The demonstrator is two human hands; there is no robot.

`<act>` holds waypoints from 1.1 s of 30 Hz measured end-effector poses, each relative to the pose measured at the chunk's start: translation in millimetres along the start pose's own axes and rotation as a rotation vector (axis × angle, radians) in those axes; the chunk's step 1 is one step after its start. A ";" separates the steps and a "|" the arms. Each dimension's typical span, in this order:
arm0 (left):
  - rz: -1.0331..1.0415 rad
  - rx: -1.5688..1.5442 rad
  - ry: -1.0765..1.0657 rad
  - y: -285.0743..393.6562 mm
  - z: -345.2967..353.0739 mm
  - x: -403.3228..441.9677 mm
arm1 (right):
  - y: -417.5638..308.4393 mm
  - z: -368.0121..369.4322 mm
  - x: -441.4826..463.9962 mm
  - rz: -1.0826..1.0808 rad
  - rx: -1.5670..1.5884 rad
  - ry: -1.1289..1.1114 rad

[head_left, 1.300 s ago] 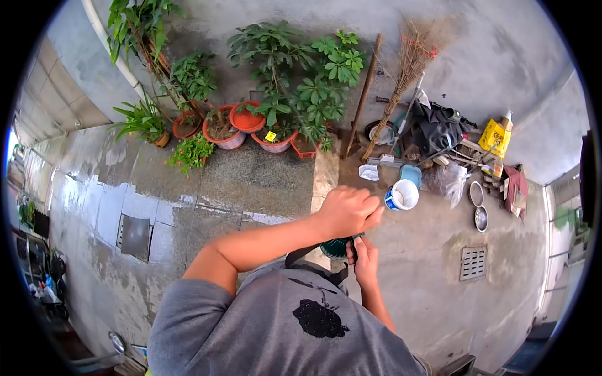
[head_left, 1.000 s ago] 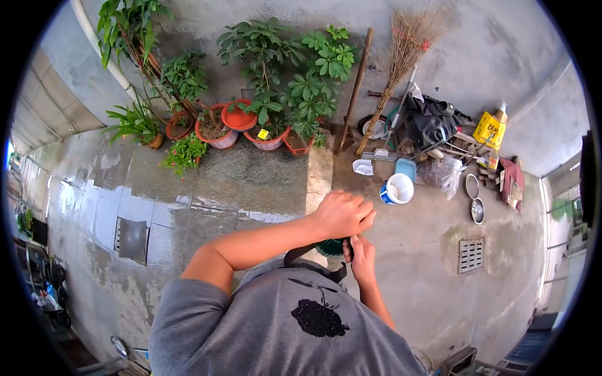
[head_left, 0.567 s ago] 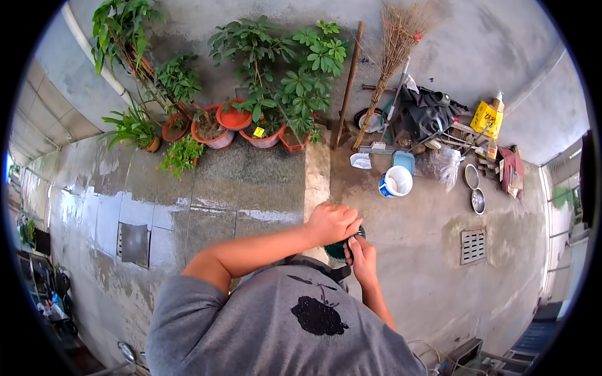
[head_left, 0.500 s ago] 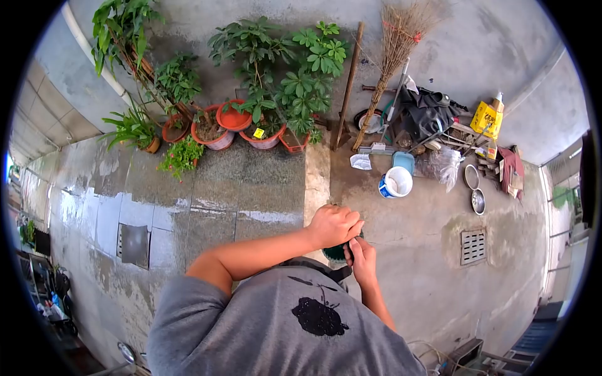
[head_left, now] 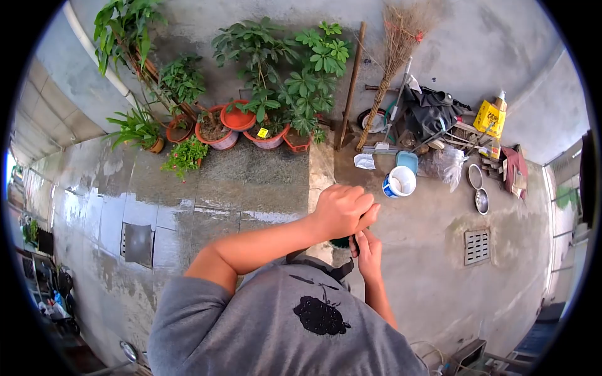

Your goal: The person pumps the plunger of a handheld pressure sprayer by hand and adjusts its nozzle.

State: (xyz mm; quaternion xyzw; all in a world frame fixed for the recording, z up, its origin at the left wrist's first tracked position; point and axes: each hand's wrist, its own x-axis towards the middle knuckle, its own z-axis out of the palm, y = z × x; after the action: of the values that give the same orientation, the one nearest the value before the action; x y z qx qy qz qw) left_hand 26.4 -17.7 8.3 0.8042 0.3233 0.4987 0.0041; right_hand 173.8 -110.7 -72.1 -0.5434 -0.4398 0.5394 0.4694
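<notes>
A dark green object, mostly hidden, lies below the left hand, which is clenched, contents undeterminable. Beside it, the right hand grasps a narrow black piece. Beyond: white bucket, concrete floor.

Cannot make out any wording: shows dark characters on a yellow bag, too small to read, blurred marks on a yellow tag at a flowerpot, and an unclear blue label on a white bucket.
</notes>
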 end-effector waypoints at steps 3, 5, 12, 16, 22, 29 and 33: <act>-0.045 -0.001 0.010 -4.0 0.7 -16.4 | 9.0 -3.2 -1.6 -0.038 -0.082 -0.005; -0.076 0.006 -0.017 -7.3 3.2 -26.2 | 20.1 -3.2 -1.8 -0.035 -0.151 -0.007; -0.115 0.027 -0.170 -5.8 26.7 -52.9 | 5.3 3.5 -5.7 0.003 -0.061 -0.055; -0.091 0.074 -0.209 -23.9 31.4 -49.9 | 17.9 9.7 2.1 0.149 0.001 -0.008; -0.038 0.106 -0.120 -30.7 11.5 2.1 | 56.1 -7.8 8.0 0.170 -0.149 0.010; -0.166 0.011 -0.140 -33.6 31.1 -45.1 | 36.5 -13.4 3.8 0.158 -0.182 -0.002; -0.188 -0.005 -0.175 -40.0 36.1 -57.8 | 46.4 -10.3 1.4 0.213 -0.184 0.007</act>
State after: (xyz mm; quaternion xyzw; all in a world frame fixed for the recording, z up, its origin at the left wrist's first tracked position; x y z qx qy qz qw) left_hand 17.8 -4.9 -69.2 0.8110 0.3942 0.4247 0.0811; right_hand 182.8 -117.6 -118.2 -0.6298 -0.4256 0.5414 0.3592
